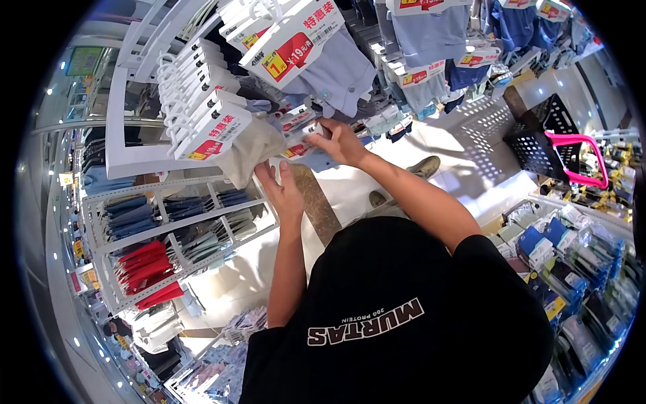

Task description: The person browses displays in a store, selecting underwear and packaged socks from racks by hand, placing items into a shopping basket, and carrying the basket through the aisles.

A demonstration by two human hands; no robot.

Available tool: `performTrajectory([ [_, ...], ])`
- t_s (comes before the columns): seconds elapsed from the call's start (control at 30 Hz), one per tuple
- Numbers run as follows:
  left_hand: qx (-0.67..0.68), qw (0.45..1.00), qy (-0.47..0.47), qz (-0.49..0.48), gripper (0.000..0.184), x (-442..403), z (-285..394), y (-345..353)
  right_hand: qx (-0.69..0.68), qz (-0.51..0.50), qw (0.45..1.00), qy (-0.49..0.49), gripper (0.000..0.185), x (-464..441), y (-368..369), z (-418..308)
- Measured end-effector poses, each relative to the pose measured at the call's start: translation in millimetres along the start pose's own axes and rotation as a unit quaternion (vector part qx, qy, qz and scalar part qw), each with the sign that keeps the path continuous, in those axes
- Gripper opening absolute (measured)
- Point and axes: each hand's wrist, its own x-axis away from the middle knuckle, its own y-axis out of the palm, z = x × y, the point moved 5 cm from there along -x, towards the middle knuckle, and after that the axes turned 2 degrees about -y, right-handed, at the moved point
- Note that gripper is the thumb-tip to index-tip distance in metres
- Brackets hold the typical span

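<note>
My left hand [284,193] is raised at the lower edge of a beige garment [249,149], its fingers apart and touching or very near the cloth. That garment hangs beneath a white price card [214,132] at the front of a row of white hangers. To the right, my right hand [340,144] has its thumb and fingers closed at the edge of a small white card [311,132] among the packed hanging goods. Just above it hangs a light blue-grey garment [334,75] under a large red and yellow price card [293,48].
A white rack frame [134,161] stands at the left, above divided trays of folded clothes, some red [145,266]. A black basket [546,138] with a pink handle [592,161] is at the right, above a bin of packaged goods [572,269]. More garments hang at the top.
</note>
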Motion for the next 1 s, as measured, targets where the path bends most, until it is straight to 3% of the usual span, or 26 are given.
performTrajectory([
  [0.13,-0.025,0.999,-0.036,-0.008,0.057,15.6,-13.9,-1.3,0.072,0.023,0.997,0.011,0.038,-6.6,2.1,7.6],
  [0.17,-0.022,0.999,-0.037,-0.01,0.057,21.4,-13.2,-0.1,0.036,0.05,0.998,-0.004,0.039,-6.2,4.9,6.1],
  [0.27,0.0,0.998,-0.053,-0.017,0.059,37.2,-21.3,-0.8,0.114,0.036,0.99,0.072,0.047,-12.4,4.8,-3.4],
  [0.47,0.06,0.991,-0.116,-0.022,0.054,78.4,-67.7,1.7,0.146,0.068,0.987,0.025,0.048,-23.6,10.4,3.5],
  [0.5,0.036,0.995,-0.089,0.004,0.046,84.5,-65.9,4.7,0.136,0.08,0.988,0.005,0.048,-19.4,10.3,19.8],
  [0.57,0.062,0.983,-0.162,-0.055,0.041,99.2,-73.4,13.1,0.164,0.108,0.981,-0.005,0.048,-3.5,4.2,57.0],
  [0.67,0.056,0.954,-0.236,-0.175,0.034,127.8,-81.6,29.1,0.235,0.017,0.971,0.05,0.048,47.6,-19.2,116.9],
  [0.73,0.051,0.941,-0.229,-0.246,0.035,150.5,-98.9,40.3,0.352,-0.077,0.922,0.144,0.045,101.4,-45.9,147.8],
  [0.77,0.059,0.933,-0.231,-0.27,0.035,162.0,-107.8,45.8,0.332,-0.066,0.934,0.113,0.048,137.6,-66.1,162.7],
  [0.8,0.066,0.924,-0.232,-0.295,0.035,171.0,-111.3,50.5,0.463,-0.111,0.877,0.073,0.043,183.3,-94.2,256.0],
  [0.83,0.072,0.918,-0.242,-0.307,0.035,179.7,-113.9,53.7,0.403,-0.1,0.854,0.314,0.036,210.7,-119.0,210.7],
  [0.87,0.078,0.91,-0.252,-0.32,0.035,188.0,-115.3,56.8,0.461,-0.03,0.846,0.266,0.041,247.0,-143.5,194.6],
  [0.9,0.083,0.902,-0.262,-0.333,0.035,193.6,-116.2,60.6,0.511,-0.075,0.761,0.392,0.04,309.3,-192.4,290.6],
  [0.93,0.072,0.897,-0.26,-0.349,0.035,198.9,-118.0,64.0,0.46,-0.01,0.732,0.502,0.04,330.6,-209.0,242.3],
  [0.97,0.061,0.892,-0.26,-0.364,0.034,204.9,-119.0,67.1,0.438,-0.006,0.712,0.549,0.043,359.5,-227.2,231.9],
  [1.0,0.05,0.888,-0.259,-0.378,0.034,208.7,-118.5,71.9,0.511,-0.116,0.682,0.51,0.044,411.7,-261.7,301.2],
])
